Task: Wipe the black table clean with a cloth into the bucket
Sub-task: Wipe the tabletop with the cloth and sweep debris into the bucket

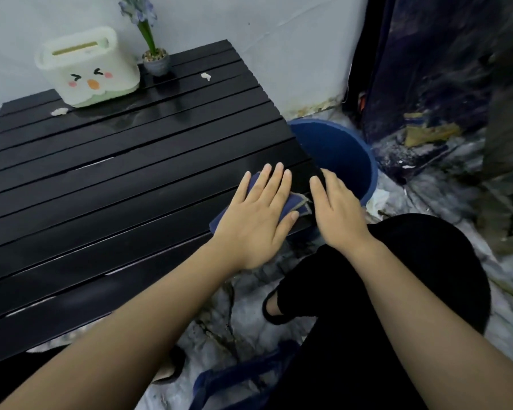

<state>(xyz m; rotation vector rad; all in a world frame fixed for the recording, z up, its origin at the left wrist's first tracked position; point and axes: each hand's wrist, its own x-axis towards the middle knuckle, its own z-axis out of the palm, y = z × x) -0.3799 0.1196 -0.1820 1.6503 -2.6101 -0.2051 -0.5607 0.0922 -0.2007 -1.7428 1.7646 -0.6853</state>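
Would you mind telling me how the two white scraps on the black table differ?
The far scrap lies out in the open near the table's right edge, beyond the flower pot. The near scrap lies at the left, close beside the white box, and looks flatter and wider. Both are small, white and crumpled.

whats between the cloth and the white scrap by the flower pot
Only bare black table slats lie between the cloth and the white scrap, in the head view.

Black slats, blue cloth and bucket

We see a glossy black slatted surface (101, 179), a dark blue cloth (290, 202) with a tan edge, a blue bucket (365, 161), a pale green box (89, 66) with a cartoon face, pink cheeks and orange beak, and white scraps (205, 76).
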